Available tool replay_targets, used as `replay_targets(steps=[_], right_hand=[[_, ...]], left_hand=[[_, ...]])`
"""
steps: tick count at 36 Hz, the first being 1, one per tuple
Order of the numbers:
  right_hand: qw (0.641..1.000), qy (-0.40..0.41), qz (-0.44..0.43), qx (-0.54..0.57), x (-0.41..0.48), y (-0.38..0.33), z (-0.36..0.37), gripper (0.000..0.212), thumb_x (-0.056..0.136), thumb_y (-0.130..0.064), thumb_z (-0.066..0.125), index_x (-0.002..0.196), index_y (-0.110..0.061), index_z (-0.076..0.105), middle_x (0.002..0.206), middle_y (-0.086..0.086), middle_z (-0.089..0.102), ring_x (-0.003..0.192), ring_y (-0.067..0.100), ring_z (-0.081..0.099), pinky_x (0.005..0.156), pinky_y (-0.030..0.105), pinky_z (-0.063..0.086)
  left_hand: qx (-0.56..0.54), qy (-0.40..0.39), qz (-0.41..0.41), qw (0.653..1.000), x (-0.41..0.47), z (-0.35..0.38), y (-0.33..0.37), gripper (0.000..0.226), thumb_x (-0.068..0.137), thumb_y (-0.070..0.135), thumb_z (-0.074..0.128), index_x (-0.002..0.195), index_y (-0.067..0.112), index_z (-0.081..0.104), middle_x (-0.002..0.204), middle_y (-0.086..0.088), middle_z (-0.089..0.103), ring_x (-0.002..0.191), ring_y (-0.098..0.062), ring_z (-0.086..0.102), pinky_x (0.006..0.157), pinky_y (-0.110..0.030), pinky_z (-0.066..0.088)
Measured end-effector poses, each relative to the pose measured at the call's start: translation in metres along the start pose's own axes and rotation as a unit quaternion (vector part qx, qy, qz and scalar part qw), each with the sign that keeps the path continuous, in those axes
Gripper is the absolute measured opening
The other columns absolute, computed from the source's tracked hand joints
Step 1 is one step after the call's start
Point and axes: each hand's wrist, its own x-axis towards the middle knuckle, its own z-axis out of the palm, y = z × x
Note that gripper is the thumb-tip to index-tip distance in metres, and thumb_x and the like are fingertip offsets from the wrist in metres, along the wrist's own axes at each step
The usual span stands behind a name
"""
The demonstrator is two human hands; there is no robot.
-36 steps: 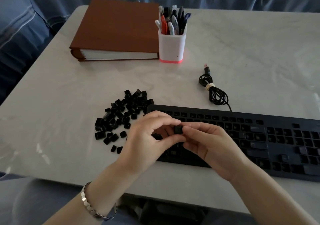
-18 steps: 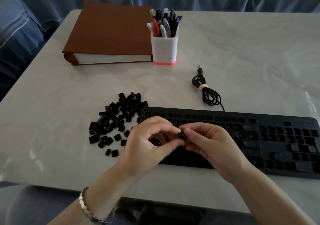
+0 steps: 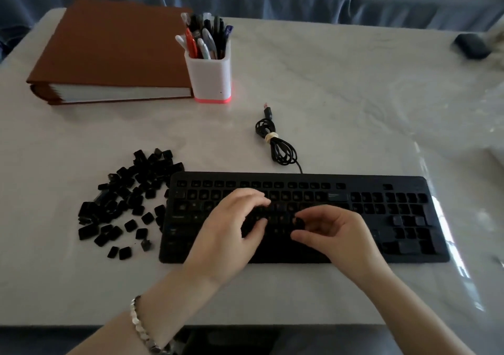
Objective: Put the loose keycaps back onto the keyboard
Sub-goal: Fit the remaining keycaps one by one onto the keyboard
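A black keyboard (image 3: 381,188) lies on the white marble table, with many keycaps off its left and middle sections. Several loose black keycaps (image 3: 122,202) are heaped on the table just left of it. My right hand (image 3: 335,232) pinches one black keycap (image 3: 300,222) between thumb and forefinger, low over the middle rows. My left hand (image 3: 231,229) hovers over the keyboard's left-middle with its fingers loosely curved toward the keys and nothing in them.
A brown binder (image 3: 109,51) and a white pen cup (image 3: 211,79) stand at the back left. The keyboard's coiled cable (image 3: 276,144) lies behind it. A dark rounded object (image 3: 471,45) sits at the far right. The table's front edge (image 3: 245,323) runs below my wrists.
My left hand has let go of the keycap that both hands held, and moved apart. My right hand has carried it down to the keyboard's middle rows. The view has shifted.
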Motion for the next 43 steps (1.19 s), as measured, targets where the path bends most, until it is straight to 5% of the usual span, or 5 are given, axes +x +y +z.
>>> replay_targets(steps=[5, 15, 27, 43], right_hand=[[0.994, 0.105, -0.007, -0.041, -0.013, 0.028, -0.060, 0.027, 0.064, 0.002, 0.078, 0.079, -0.019, 0.069, 0.061, -0.004, 0.068, 0.058, 0.001, 0.061, 0.058, 0.008, 0.047], [0.963, 0.228, -0.044, -0.137, -0.012, 0.071, -0.137, 0.026, 0.068, 0.003, 0.077, 0.087, -0.013, 0.071, 0.067, -0.004, 0.067, 0.060, -0.002, 0.060, 0.061, 0.006, 0.045], [0.962, 0.172, -0.077, -0.196, -0.002, 0.082, -0.136, 0.045, 0.067, -0.002, 0.080, 0.078, -0.042, 0.063, 0.077, -0.011, 0.059, 0.065, 0.004, 0.052, 0.061, 0.009, 0.041], [0.948, 0.235, -0.069, -0.201, -0.012, 0.089, -0.119, 0.038, 0.075, -0.006, 0.075, 0.089, -0.041, 0.066, 0.089, -0.015, 0.059, 0.072, 0.004, 0.052, 0.069, 0.009, 0.044]], left_hand=[[0.144, -0.052, 0.064, 0.986, 0.010, 0.037, 0.004, 0.053, 0.083, 0.042, 0.047, 0.124, 0.010, 0.058, 0.139, -0.008, 0.049, 0.134, -0.018, 0.035, 0.108, -0.041, 0.030], [0.314, -0.155, 0.039, 0.936, 0.028, 0.078, 0.015, 0.101, 0.068, 0.081, 0.031, 0.140, 0.011, 0.035, 0.146, -0.018, 0.037, 0.136, -0.035, 0.031, 0.108, -0.044, 0.016], [0.329, -0.163, 0.046, 0.929, 0.029, 0.081, 0.013, 0.098, 0.071, 0.077, 0.034, 0.136, 0.005, 0.045, 0.144, -0.021, 0.040, 0.135, -0.038, 0.027, 0.109, -0.047, 0.017], [0.333, -0.165, 0.041, 0.927, 0.030, 0.082, 0.016, 0.096, 0.071, 0.076, 0.035, 0.133, 0.004, 0.050, 0.140, -0.022, 0.044, 0.133, -0.038, 0.027, 0.107, -0.049, 0.019]])
